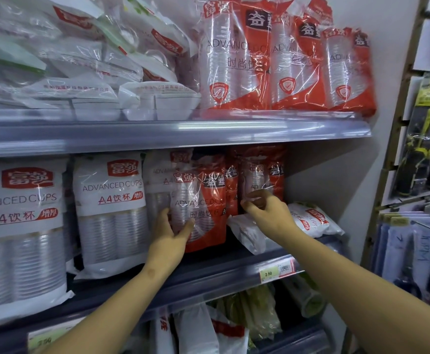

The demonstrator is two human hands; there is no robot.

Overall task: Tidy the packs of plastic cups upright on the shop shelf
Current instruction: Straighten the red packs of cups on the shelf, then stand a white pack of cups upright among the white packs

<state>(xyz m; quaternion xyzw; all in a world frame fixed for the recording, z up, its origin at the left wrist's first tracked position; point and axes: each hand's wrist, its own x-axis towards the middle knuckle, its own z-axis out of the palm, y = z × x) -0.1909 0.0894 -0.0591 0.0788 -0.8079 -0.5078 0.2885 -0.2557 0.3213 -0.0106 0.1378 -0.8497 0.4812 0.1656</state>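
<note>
While both reach in: middle shelf [208, 274]
Left hand [169, 236]: fingers spread, cupping upright red cup pack [206, 213]
Right hand [267, 213]: pinching rear red pack [260, 175] film

Glossy crinkled clear-plastic cup packs [198, 205]; smooth grey shelf edge [173, 131]

On the middle shelf [208, 274], the free room is at the right end: a dark gap opens behind and above the white packs lying flat [311, 221], up to the side wall [336, 175]. The left and middle parts are closed by upright white packs [109, 213] and red packs [208, 200], standing close together. The upper shelf edge [173, 134] hangs low over the pack tops. A narrow bare strip runs along the front edge.
</note>
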